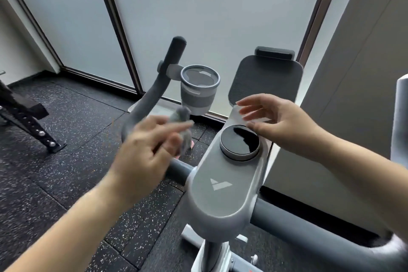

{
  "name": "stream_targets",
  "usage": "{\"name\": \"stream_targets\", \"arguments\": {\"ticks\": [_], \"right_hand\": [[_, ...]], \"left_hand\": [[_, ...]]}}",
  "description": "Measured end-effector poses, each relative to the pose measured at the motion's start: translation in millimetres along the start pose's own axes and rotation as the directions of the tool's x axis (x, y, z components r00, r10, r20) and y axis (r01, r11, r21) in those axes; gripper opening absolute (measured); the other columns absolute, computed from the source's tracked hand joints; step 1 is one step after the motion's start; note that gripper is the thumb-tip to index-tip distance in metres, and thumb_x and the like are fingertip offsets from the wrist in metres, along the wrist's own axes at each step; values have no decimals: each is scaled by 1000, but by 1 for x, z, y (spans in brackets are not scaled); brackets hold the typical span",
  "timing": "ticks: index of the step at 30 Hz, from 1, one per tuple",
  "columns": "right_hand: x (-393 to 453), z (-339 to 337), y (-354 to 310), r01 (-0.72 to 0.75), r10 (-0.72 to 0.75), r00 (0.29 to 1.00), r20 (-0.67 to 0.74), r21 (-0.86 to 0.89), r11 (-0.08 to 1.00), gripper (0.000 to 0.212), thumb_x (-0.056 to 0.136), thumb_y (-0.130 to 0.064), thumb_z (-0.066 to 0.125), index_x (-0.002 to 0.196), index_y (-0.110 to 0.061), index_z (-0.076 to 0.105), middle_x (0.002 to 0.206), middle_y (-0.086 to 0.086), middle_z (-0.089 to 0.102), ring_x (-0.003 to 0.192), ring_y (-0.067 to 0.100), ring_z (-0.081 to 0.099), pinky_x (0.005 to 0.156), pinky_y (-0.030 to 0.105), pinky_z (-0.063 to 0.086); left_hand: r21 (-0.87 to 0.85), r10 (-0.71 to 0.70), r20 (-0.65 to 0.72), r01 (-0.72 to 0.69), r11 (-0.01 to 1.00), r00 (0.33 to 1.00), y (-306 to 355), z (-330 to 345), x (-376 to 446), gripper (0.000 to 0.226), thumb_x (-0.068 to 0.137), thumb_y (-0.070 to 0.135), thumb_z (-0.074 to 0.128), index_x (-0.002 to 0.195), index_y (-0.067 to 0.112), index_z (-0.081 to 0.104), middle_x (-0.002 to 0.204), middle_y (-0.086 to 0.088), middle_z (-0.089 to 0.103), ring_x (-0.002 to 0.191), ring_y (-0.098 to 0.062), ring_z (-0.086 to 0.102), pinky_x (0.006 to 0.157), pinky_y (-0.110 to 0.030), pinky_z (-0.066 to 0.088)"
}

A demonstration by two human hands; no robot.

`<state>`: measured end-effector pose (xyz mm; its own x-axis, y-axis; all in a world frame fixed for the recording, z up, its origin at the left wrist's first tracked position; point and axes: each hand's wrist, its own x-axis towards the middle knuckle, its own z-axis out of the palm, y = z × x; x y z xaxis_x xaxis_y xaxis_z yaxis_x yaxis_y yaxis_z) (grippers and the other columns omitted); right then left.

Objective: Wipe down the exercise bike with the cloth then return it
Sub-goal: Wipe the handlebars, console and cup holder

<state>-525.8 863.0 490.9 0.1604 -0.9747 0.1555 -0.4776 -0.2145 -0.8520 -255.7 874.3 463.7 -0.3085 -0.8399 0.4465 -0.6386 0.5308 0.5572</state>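
Observation:
The exercise bike's grey console (223, 185) fills the middle, with a round black dial (239, 141) near its top and a dark tablet holder (265, 77) behind. My left hand (145, 150), blurred by motion, is closed on a small grey cloth (183, 128) just left of the console, above the left handlebar (154, 86). My right hand (278, 121) hovers over the dial's far right edge with fingers spread and nothing in it. A grey cup holder (198, 90) hangs off the left handlebar.
Frosted glass panels (198, 17) stand right behind the bike. A black metal gym frame (28, 123) sits on the speckled rubber floor (66, 172) at the left. A white wall (364, 62) rises on the right, beside the right handlebar (309, 225).

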Motion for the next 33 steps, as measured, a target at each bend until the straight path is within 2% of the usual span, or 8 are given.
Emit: {"name": "stream_targets", "arguments": {"ticks": [3,8,12,16,20,24,30,33], "right_hand": [[20,11,-13,9,-13,997,-72,-56,998,28,84,-7,62,104,-26,66,96,-4,71,91,14,68,89,36,55],[63,35,-29,52,-55,993,-106,-28,998,28,84,-7,60,95,-32,63,98,-3,71,93,14,68,90,34,54],[97,52,-29,68,-80,984,-157,-77,995,31,82,-8,59,107,-26,62,108,-3,67,98,9,63,90,25,51],[134,61,-25,48,-74,970,-232,-115,992,42,83,-14,61,123,-24,54,126,5,55,107,12,56,88,20,42],[161,65,-19,24,-55,966,-254,-125,992,55,84,-23,63,136,-19,43,135,8,48,121,17,49,102,28,41],[175,67,-13,-1,-11,985,-173,-68,998,65,84,-30,67,141,-19,37,142,6,47,128,20,46,107,32,37],[180,55,-5,28,-32,999,-22,-191,981,84,69,-44,78,141,-22,40,144,4,45,130,19,45,108,30,34],[180,47,-4,81,-83,997,3,-271,959,89,65,-41,81,141,-22,39,144,3,45,132,17,42,104,24,29]], "left_hand": [[255,123,133,-154,955,983,-11,22,-18,39,93,53,33,113,41,65,104,6,65,98,-18,60,86,-37,42],[240,228,109,-248,939,968,-59,0,-6,43,97,45,34,104,25,72,100,0,69,94,-14,59,87,-34,43],[259,157,102,-178,949,982,-84,-26,13,51,98,48,30,101,19,73,98,4,67,95,-11,54,90,-38,43],[194,37,22,-41,980,999,-42,-10,12,42,95,46,34,109,27,69,102,4,65,97,-11,54,92,-34,41],[280,80,81,-100,955,993,-14,24,-17,47,97,49,25,116,33,66,105,3,65,99,-18,58,91,-34,40],[240,226,109,-247,939,968,-52,11,-15,41,98,43,32,112,29,68,103,0,67,95,-21,60,88,-36,44],[240,79,77,-96,966,994,-92,-21,13,47,97,45,33,107,19,71,106,-1,65,102,-15,52,89,-43,46],[140,-68,-107,83,987,992,-73,-25,22,48,94,53,32,114,26,67,112,5,58,110,-17,48,94,-42,44]]}}
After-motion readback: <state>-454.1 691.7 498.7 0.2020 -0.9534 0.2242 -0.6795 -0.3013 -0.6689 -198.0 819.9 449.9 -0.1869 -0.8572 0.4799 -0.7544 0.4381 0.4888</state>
